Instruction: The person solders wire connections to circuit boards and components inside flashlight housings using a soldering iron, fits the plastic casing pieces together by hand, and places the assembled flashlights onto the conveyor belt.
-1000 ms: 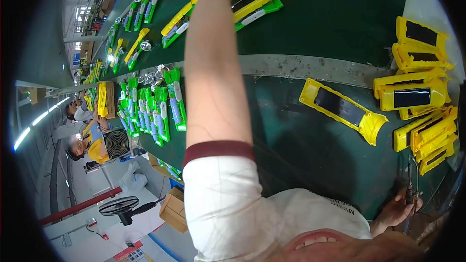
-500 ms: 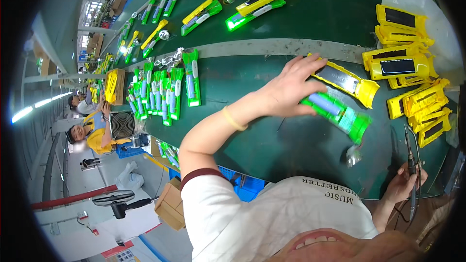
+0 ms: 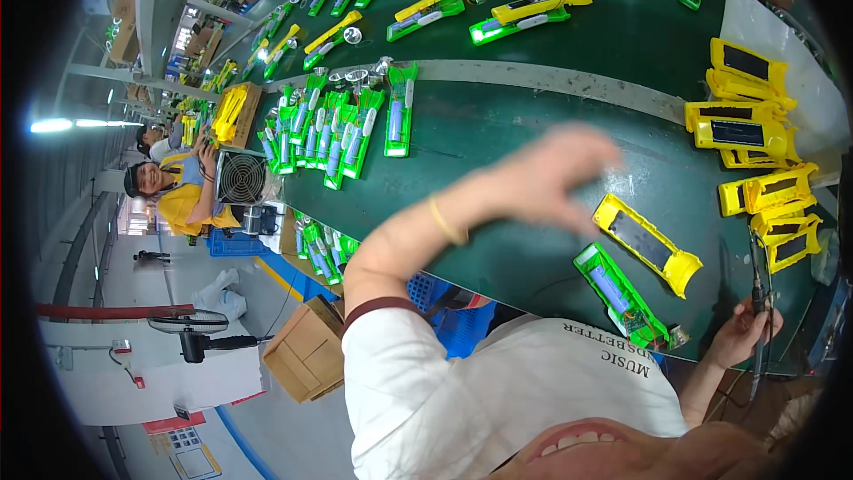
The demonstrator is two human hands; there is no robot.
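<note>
Blurred by motion, my left hand (image 3: 564, 173) is above the table with thumb and fingers apart and nothing in them. Just right of its fingertips lies a yellow casing half (image 3: 644, 244) with a dark panel set in it. Nearer to me is a green casing half (image 3: 617, 293) holding a blue cylindrical cell, wires and a small board; a small lamp head (image 3: 678, 336) is at its near end. At the right table edge, my right hand (image 3: 745, 333) grips a soldering iron (image 3: 758, 293) with its tip upward.
Stacked yellow casing halves (image 3: 746, 133) stand along the right. Several green casing halves (image 3: 329, 129) with reflectors cluster on the left. Beyond a grey divider strip (image 3: 524, 74) lie more green and yellow pairs. A co-worker (image 3: 182, 191) sits behind a box fan (image 3: 242, 176).
My left hand has let go of the yellow and green casing halves and drawn back from them. Both pieces now lie nearer to me. My right hand still holds the soldering iron.
</note>
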